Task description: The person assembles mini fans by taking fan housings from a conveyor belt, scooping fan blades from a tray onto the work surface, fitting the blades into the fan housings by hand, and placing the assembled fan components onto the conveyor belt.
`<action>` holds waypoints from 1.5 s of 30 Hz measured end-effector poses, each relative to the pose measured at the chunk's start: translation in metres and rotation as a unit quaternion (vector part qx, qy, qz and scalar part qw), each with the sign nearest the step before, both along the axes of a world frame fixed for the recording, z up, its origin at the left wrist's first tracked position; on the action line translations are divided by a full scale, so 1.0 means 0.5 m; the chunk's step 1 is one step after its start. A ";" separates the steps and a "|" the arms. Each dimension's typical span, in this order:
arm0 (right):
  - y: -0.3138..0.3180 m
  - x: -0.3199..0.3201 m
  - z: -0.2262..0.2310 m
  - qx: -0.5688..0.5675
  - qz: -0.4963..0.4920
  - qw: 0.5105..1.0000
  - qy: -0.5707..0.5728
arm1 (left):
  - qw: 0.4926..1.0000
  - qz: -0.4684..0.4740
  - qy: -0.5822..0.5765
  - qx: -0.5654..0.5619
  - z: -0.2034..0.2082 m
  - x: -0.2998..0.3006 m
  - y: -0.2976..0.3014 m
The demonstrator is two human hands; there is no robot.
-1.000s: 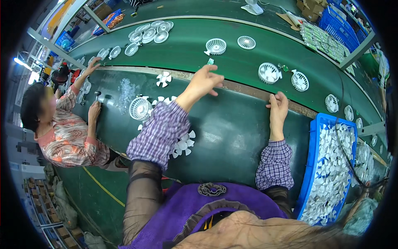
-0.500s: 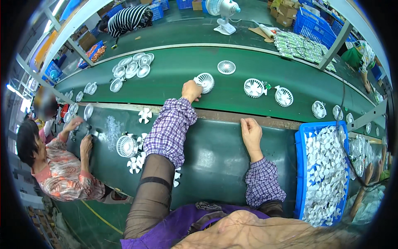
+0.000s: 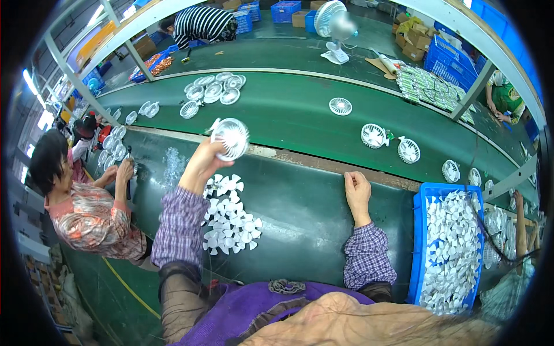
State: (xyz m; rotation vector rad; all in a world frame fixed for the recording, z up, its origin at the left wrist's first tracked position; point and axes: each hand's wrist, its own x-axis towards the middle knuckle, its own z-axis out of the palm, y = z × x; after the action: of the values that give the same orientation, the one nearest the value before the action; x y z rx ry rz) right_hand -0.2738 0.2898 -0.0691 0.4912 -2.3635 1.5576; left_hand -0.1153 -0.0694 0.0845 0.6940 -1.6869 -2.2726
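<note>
From the head camera, grips a round white fan cage (image 3: 231, 140) in the left hand (image 3: 205, 161), with the thumb and bent fingers closed on its lower side. Holds it up in the air, slightly blurred, near the brown rail (image 3: 340, 167) between the tabletop (image 3: 306, 230) and the green conveyor belt (image 3: 288, 109). Has the right hand (image 3: 359, 189) well apart from the left, near the far edge of the tabletop, with the fingers curled in narrow; cannot tell whether holding anything small. Wears checked purple-and-white sleeves (image 3: 369, 256) on both forearms.

Has a loose pile of white fan blades (image 3: 231, 225) on the tabletop, just right of the left sleeve and nearer the body than the held cage. Has a scatter of clear plastic bits (image 3: 173, 167) farther left, beyond the left hand. Has a blue crate (image 3: 420, 248) at the right, near the right sleeve, filled with more blades (image 3: 450, 248).

Faces the belt, with a flat round grille (image 3: 340, 106) lying near its middle, several white cages (image 3: 408, 150) strung out toward the right, and a cluster of cages and grilles (image 3: 213, 92) toward the left. Can see a white desk fan (image 3: 332, 23) upright beyond the belt. Has a co-worker in a patterned top (image 3: 86, 219) at the left, with a dark-handled tool (image 3: 128, 191) in one hand, and, farther off, a person in a striped top (image 3: 202, 24) bent forward.
</note>
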 end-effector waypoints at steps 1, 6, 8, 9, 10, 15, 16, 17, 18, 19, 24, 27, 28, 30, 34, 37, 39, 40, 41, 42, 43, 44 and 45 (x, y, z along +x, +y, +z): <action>-0.003 0.003 -0.010 -0.005 0.005 1.000 -0.002 | 0.999 0.020 0.025 0.035 -0.014 0.047 0.003; -0.038 0.033 0.014 0.029 0.076 0.997 0.018 | 0.969 0.084 0.149 0.179 -0.103 0.245 0.078; -0.081 0.093 0.067 0.042 0.156 0.987 -0.009 | 0.966 0.149 0.126 0.171 -0.103 0.296 0.125; -0.102 0.129 0.092 0.059 0.219 0.974 -0.021 | 0.963 0.176 0.114 0.168 -0.107 0.312 0.138; -0.123 0.159 0.082 0.057 0.267 0.962 -0.025 | 0.967 0.167 0.108 0.158 -0.114 0.320 0.141; -0.202 0.275 0.101 0.162 0.457 0.865 0.126 | 0.975 0.182 0.095 0.084 -0.101 0.350 0.128; -0.213 0.287 0.105 0.174 0.474 0.855 0.123 | 0.975 0.176 0.101 0.090 -0.105 0.350 0.123; -0.222 0.294 0.107 0.170 0.479 0.852 0.128 | 0.976 0.174 0.102 0.086 -0.100 0.344 0.125; -0.230 0.302 0.114 0.181 0.480 0.847 0.141 | 0.976 0.174 0.103 0.082 -0.098 0.341 0.131; -0.237 0.309 0.126 0.193 0.479 0.842 0.156 | 0.979 0.158 0.093 0.086 -0.099 0.343 0.131; -0.255 0.351 0.091 0.272 0.481 0.811 0.191 | 0.971 0.202 0.082 0.103 -0.146 0.343 0.142; -0.260 0.342 0.059 0.269 0.475 0.818 0.180 | 0.975 0.166 0.094 0.117 -0.134 0.334 0.143; -0.258 0.334 0.052 0.246 0.461 0.834 0.179 | 0.977 0.152 0.093 0.118 -0.128 0.337 0.144; -0.252 0.306 0.050 0.223 0.441 0.850 0.182 | 0.980 0.132 0.098 0.115 -0.123 0.321 0.142; -0.202 0.249 0.086 0.052 0.378 0.915 -0.132 | 0.984 0.106 0.101 0.107 -0.104 0.299 0.155; -0.123 0.183 0.070 0.116 0.312 0.933 -0.135 | 0.988 0.071 0.084 0.108 -0.102 0.275 0.170; -0.081 0.162 0.068 0.191 0.265 0.944 -0.037 | 0.988 0.064 0.077 0.119 -0.104 0.263 0.184; -0.069 0.166 0.083 0.228 0.233 0.945 0.031 | 0.989 0.055 0.071 0.119 -0.115 0.261 0.184; -0.059 0.168 0.088 0.221 0.205 0.951 0.068 | 0.988 0.060 0.066 0.128 -0.124 0.252 0.189; -0.047 0.172 0.098 0.220 0.203 0.952 0.068 | 0.987 0.065 0.062 0.136 -0.130 0.242 0.195; -0.037 0.174 0.111 0.249 0.203 0.942 0.101 | 0.986 0.049 0.061 0.144 -0.130 0.235 0.198; -0.030 0.177 0.121 0.277 0.203 0.930 0.133 | 0.986 0.051 0.057 0.147 -0.124 0.226 0.205; -0.021 0.185 0.127 0.292 0.203 0.923 0.147 | 0.986 0.050 0.053 0.151 -0.116 0.213 0.214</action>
State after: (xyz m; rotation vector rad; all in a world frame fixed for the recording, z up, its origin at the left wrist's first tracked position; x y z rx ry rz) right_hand -0.1815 0.2792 -0.0054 1.3106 -2.5518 0.7756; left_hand -0.0089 0.0377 0.0265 0.6869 -1.2434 -2.4702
